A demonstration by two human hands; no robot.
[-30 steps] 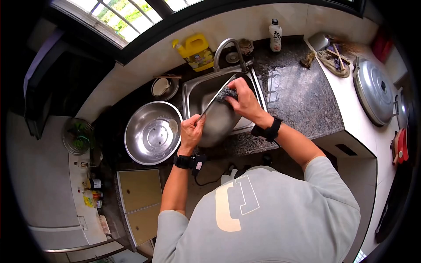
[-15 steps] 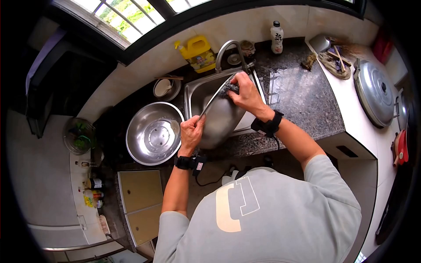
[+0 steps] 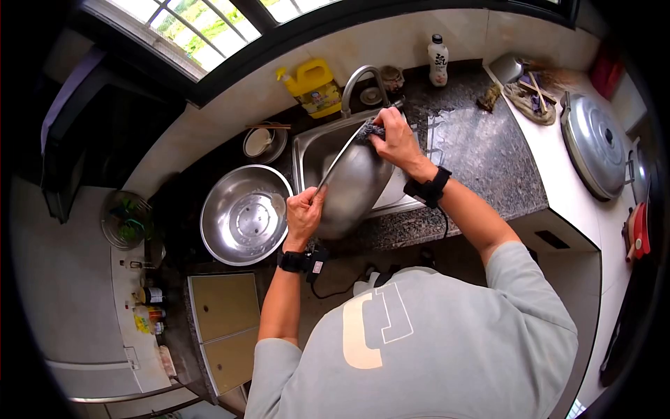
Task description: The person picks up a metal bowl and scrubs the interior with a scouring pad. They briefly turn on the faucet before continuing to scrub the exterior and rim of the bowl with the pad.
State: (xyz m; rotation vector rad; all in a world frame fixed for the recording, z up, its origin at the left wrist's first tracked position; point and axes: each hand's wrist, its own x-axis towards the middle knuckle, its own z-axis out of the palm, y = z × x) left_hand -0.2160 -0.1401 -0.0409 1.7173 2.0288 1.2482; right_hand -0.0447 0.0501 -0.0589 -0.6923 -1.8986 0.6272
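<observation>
A large metal basin (image 3: 354, 185) is tilted up on its side over the sink (image 3: 304, 150), its outer wall toward me. My left hand (image 3: 303, 215) grips the lower left part of its rim. At the upper end of the rim, my right hand (image 3: 399, 145) holds a dark grey scrubber (image 3: 370, 131) pressed to the metal. The curved faucet (image 3: 347, 94) stands behind the basin. A second metal basin (image 3: 234, 227) rests upright on the counter at the left, beside my left hand.
Behind the sink is a yellow jug (image 3: 317, 87). Small bowls (image 3: 259, 142) with chopsticks sit left of it. A white bottle (image 3: 438, 61) stands on the dark counter (image 3: 481, 157). Farther right lie a rag (image 3: 532, 101) and a large lidded pot (image 3: 593, 146).
My right hand has moved slightly up and to the right along the rim with the scrubber. The basin has shifted a little, and my left hand still grips it.
</observation>
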